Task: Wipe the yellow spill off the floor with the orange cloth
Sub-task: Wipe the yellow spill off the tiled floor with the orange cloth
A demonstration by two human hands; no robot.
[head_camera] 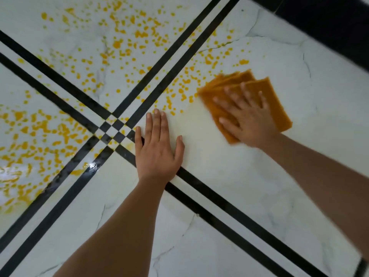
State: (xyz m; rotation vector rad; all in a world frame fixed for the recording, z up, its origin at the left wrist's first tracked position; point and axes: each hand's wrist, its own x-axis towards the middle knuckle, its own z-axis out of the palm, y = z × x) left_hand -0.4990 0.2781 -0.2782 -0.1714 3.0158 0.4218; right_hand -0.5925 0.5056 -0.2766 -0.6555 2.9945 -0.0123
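Forearms: both bare, reaching in from the bottom edge.
Left hand (158,148): grip released, palm flat on the floor (229,196), fingers together, lying across a black stripe (219,198).
Right hand (247,118): fingers spread, pressing flat on the orange cloth (239,80), not clenched around it.
Orange cloth: folded, blurred, at the spill's right edge.
Yellow spill (119,45): droplets scattered across the upper and left tiles.
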